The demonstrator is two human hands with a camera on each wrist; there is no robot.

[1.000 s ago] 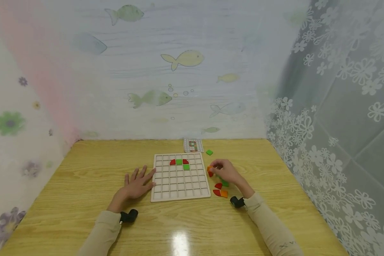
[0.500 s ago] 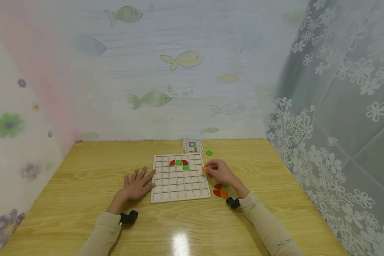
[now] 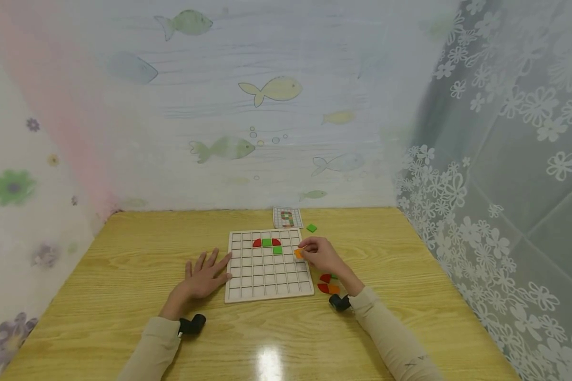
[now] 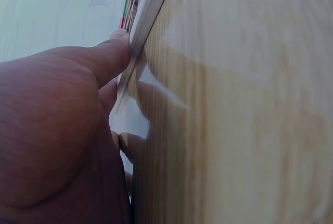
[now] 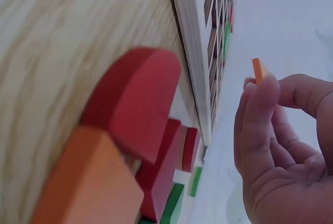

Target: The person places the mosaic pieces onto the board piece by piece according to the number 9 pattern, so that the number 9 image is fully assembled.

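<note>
A wooden grid board (image 3: pixel 259 272) lies on the table, with two red quarter-round tiles and two green square tiles (image 3: pixel 267 242) set in its upper cells. Between thumb and fingertips, my right hand (image 3: pixel 321 255) pinches an orange tile (image 3: pixel 298 254) over the board's right edge. The right wrist view shows this orange tile (image 5: pixel 258 71) raised above the board. My left hand (image 3: pixel 204 278) lies with spread fingers at the board's left edge; its thumb (image 4: pixel 112 57) touches the rim in the left wrist view.
Right of the board lie loose red tiles (image 3: pixel 323 288), an orange tile (image 3: pixel 334 289) and a partly hidden green one. A printed pattern card (image 3: pixel 287 217) sits behind the board, near a single green tile (image 3: pixel 312 228). A wall stands along the table's far edge.
My right hand has moved left with the orange tile, from beside the board to above its right edge. The left hand has stayed in place.
</note>
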